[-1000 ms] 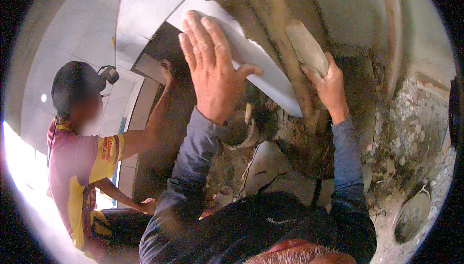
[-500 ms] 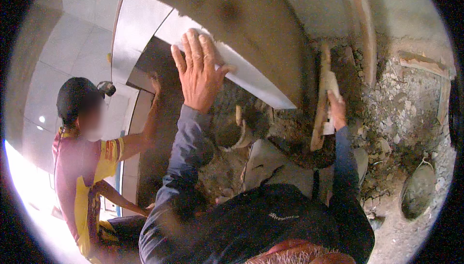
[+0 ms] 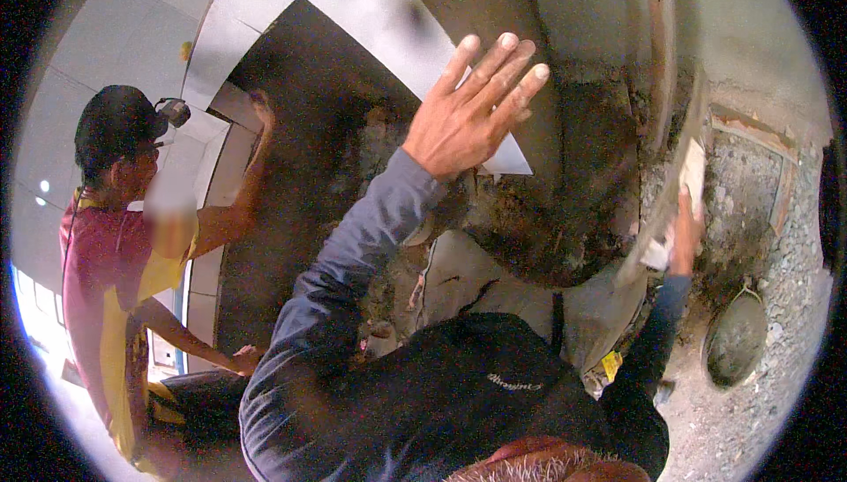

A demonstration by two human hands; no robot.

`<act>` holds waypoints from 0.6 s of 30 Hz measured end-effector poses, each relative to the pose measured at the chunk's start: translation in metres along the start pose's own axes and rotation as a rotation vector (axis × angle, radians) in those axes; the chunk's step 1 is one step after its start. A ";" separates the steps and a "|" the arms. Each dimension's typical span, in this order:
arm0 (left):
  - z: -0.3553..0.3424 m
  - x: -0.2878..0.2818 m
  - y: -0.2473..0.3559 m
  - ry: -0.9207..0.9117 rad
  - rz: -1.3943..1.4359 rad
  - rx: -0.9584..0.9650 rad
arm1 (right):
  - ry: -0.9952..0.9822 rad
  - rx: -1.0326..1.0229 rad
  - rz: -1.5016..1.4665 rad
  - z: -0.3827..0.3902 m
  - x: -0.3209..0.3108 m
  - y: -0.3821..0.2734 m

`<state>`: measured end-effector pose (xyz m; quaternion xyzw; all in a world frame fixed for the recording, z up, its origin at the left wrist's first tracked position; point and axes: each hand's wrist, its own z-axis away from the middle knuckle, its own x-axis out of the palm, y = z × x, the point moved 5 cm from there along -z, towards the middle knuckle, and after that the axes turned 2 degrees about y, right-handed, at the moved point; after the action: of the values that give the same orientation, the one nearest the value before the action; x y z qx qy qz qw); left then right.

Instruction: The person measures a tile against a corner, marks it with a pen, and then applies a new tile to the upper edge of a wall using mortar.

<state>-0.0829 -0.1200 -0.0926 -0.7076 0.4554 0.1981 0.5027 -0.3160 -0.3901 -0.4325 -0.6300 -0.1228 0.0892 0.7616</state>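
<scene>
My left hand (image 3: 476, 116) is open, its fingers stretched and slightly apart, in front of the lower right part of a white tile strip (image 3: 375, 18) on the wall. Whether the palm touches the tile cannot be told. Off to the right, my right hand (image 3: 686, 230) is closed round the pale handle (image 3: 693, 164) of a long plastering float (image 3: 642, 263). The float's long board is tilted and partly smeared by motion. Bare brown plaster (image 3: 481, 5) lies on the wall beside the tile strip.
At left a co-worker in a cap (image 3: 115, 129) reaches one hand (image 3: 260, 109) to the wall. A round bucket (image 3: 737, 336) stands at right on rubble-strewn ground (image 3: 798, 257). A wooden post (image 3: 658, 49) and a wooden frame (image 3: 750, 124) are at the upper right.
My left hand has moved right along the tile strip. My right hand has swung the float right, away from the wall. The view has shifted slightly.
</scene>
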 end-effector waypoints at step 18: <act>0.075 0.089 0.074 -0.448 0.385 0.074 | 0.095 -0.169 1.070 0.054 -0.261 0.214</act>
<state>-0.0869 -0.0987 -0.2282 -0.5281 0.4660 0.4243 0.5691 -0.5767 -0.3742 -0.6527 -0.6670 0.2428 0.4255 0.5614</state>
